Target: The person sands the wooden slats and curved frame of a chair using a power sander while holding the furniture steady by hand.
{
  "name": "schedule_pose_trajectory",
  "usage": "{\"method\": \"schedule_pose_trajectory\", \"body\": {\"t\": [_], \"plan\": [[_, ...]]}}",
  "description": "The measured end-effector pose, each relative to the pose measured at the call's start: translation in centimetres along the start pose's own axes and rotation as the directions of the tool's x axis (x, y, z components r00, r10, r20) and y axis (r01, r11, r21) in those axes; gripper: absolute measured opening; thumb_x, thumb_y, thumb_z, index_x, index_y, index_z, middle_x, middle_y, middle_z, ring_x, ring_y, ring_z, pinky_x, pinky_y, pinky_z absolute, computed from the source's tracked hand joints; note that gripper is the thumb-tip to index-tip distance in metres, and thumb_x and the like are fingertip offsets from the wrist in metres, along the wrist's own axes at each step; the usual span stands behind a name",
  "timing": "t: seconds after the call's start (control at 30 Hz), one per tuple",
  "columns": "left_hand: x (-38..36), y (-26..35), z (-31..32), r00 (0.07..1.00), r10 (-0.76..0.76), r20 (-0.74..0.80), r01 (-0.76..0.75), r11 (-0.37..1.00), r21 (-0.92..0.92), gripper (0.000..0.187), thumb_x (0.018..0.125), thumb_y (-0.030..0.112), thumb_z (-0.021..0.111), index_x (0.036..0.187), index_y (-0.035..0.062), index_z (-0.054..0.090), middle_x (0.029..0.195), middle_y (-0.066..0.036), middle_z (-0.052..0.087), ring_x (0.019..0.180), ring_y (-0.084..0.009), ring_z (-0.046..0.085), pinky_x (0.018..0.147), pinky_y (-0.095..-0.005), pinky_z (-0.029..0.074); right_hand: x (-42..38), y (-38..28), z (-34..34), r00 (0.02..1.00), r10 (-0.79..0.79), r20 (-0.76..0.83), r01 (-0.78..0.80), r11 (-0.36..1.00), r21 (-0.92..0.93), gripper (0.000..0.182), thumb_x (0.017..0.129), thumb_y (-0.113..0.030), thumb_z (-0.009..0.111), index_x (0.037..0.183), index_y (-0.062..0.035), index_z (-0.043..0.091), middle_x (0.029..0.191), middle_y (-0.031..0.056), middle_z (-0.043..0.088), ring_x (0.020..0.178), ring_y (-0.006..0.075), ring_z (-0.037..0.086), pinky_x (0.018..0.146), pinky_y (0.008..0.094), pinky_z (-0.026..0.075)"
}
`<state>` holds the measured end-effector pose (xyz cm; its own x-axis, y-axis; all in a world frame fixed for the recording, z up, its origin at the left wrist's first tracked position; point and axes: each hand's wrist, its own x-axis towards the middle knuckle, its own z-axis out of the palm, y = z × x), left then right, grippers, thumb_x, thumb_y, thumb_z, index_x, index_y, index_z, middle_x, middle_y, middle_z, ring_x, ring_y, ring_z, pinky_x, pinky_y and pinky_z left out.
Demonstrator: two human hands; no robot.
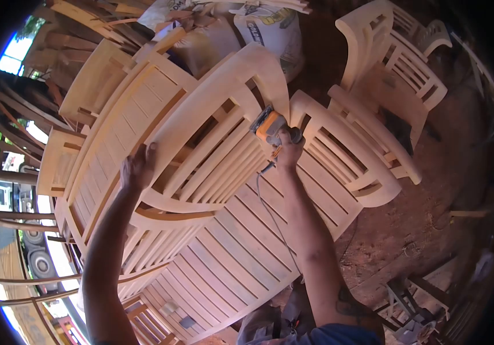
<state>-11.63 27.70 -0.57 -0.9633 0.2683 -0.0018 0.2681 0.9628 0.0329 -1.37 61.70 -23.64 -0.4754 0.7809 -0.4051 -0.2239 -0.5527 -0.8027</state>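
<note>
In the head view my right hand (pixel 288 150) is wrapped round an orange and black power sander (pixel 269 125). The sander is at the right end of a pale wooden chair back (pixel 206 109) with slats, close to its curved rail. A cord runs from the sander down past my right forearm. My left hand (pixel 138 167) rests on the left part of the same curved wood, its fingers bent over the edge. Below the chair back lies a slatted wooden tabletop (pixel 229 253). Another slatted chair back (pixel 339 155) lies just right of the sander.
More wooden chairs (pixel 393 57) stand at the upper right on reddish ground. Slatted wooden furniture (pixel 137 98) is at the upper left, near white sacks (pixel 270 34). Two small blocks (pixel 187 322) lie on the tabletop's lower end. Wooden pieces stand at the lower right.
</note>
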Motion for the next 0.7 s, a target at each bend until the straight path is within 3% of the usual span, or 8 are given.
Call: {"method": "schedule_pose_trajectory", "body": {"t": [0.07, 0.17, 0.2, 0.33, 0.43, 0.57, 0.67, 0.7], "plan": [[0.3, -0.3, 0.7, 0.995, 0.05, -0.086, -0.049, 0.999, 0.007, 0.051, 0.109, 0.055, 0.039, 0.103, 0.01, 0.061, 0.084, -0.027, 0.069, 0.086, -0.052, 0.067, 0.079, -0.0619, 0.051, 1.2, 3.0, -1.5, 0.997, 0.054, -0.053, -0.053, 0.998, 0.03, 0.053, 0.086, -0.021, 0.08, 0.121, -0.0081, 0.042, 0.09, 0.0082, 0.062, 0.052, 0.0177, 0.059, 0.039, 0.0309, 0.049], [-0.1, 0.2, 0.5, 0.992, 0.038, -0.117, -0.037, 0.999, 0.009, 0.053, 0.109, 0.054, 0.039, 0.098, 0.008, 0.063, 0.084, -0.028, 0.069, 0.086, -0.0522, 0.066, 0.077, -0.0613, 0.05, 1.2, 5.9, -3.5, 0.989, 0.151, 0.001, -0.149, 0.975, 0.167, 0.067, 0.084, -0.025, 0.084, 0.132, -0.0073, 0.041, 0.097, 0.0127, 0.063, 0.051, 0.0198, 0.059, 0.039, 0.0321, 0.05], [-0.1, 0.3, 0.7, 0.991, 0.037, -0.131, -0.039, 0.999, -0.011, 0.054, 0.109, 0.053, 0.038, 0.097, 0.0078, 0.064, 0.083, -0.028, 0.069, 0.086, -0.0523, 0.066, 0.077, -0.0613, 0.049, 1.4, 6.9, -4.0, 0.988, 0.154, -0.007, -0.151, 0.976, 0.158, 0.053, 0.086, -0.022, 0.079, 0.123, -0.0104, 0.041, 0.09, 0.0083, 0.062, 0.058, 0.0182, 0.062, 0.039, 0.0313, 0.05], [-0.2, 0.0, 1.3, 0.984, 0.038, -0.172, -0.044, 0.998, -0.036, 0.053, 0.11, 0.049, 0.039, 0.092, 0.0058, 0.064, 0.079, -0.028, 0.067, 0.08, -0.0517, 0.066, 0.072, -0.0597, 0.049, 4.5, 13.1, -7.1, 0.985, 0.174, -0.008, -0.169, 0.965, 0.199, 0.036, 0.086, -0.021, 0.077, 0.109, -0.0107, 0.052, 0.083, 0.0067, 0.061, 0.05, 0.0174, 0.059, 0.037, 0.031, 0.049], [-0.3, -0.2, 1.6, 0.977, 0.05, -0.209, -0.06, 0.997, -0.041, 0.051, 0.111, 0.045, 0.04, 0.089, 0.0054, 0.063, 0.074, -0.027, 0.066, 0.075, -0.0507, 0.066, 0.07, -0.059, 0.049, 5.4, 14.9, -8.5, 0.958, 0.285, -0.023, -0.274, 0.937, 0.215, 0.03, 0.086, -0.022, 0.077, 0.102, -0.0114, 0.054, 0.079, 0.0061, 0.06, 0.046, 0.0169, 0.055, 0.036, 0.0313, 0.048], [0.2, -0.3, 1.7, 0.976, 0.055, -0.212, -0.063, 0.998, -0.029, 0.049, 0.111, 0.044, 0.041, 0.089, 0.006, 0.063, 0.074, -0.027, 0.066, 0.074, -0.0507, 0.065, 0.069, -0.0597, 0.049, 3.7, 12.6, -6.9, 0.974, 0.223, -0.03, -0.207, 0.941, 0.267, 0.04, 0.086, -0.022, 0.078, 0.113, -0.0098, 0.051, 0.085, 0.0066, 0.06, 0.051, 0.0158, 0.056, 0.039, 0.0303, 0.048], [-0.1, -0.4, 1.8, 0.972, 0.102, -0.213, -0.106, 0.994, -0.005, 0.048, 0.11, 0.044, 0.041, 0.09, 0.0064, 0.063, 0.076, -0.027, 0.066, 0.076, -0.0512, 0.066, 0.07, -0.0605, 0.05, 1.9, 7.9, -5.2, 0.976, 0.216, 0.022, -0.216, 0.954, 0.206, 0.065, 0.082, -0.021, 0.084, 0.131, -0.0084, 0.044, 0.103, 0.0111, 0.062, 0.066, 0.019, 0.064, 0.044, 0.0318, 0.052], [-0.1, -0.5, 1.7, 0.967, 0.127, -0.219, -0.128, 0.992, 0.008, 0.048, 0.11, 0.044, 0.041, 0.091, 0.0065, 0.063, 0.077, -0.027, 0.067, 0.077, -0.0514, 0.066, 0.07, -0.0609, 0.051, 1.3, 6.5, -4.3, 0.986, 0.168, 0.02, -0.17, 0.973, 0.158, 0.064, 0.082, -0.021, 0.085, 0.131, -0.0083, 0.045, 0.103, 0.0111, 0.062, 0.069, 0.0185, 0.065, 0.046, 0.0311, 0.053]]}}
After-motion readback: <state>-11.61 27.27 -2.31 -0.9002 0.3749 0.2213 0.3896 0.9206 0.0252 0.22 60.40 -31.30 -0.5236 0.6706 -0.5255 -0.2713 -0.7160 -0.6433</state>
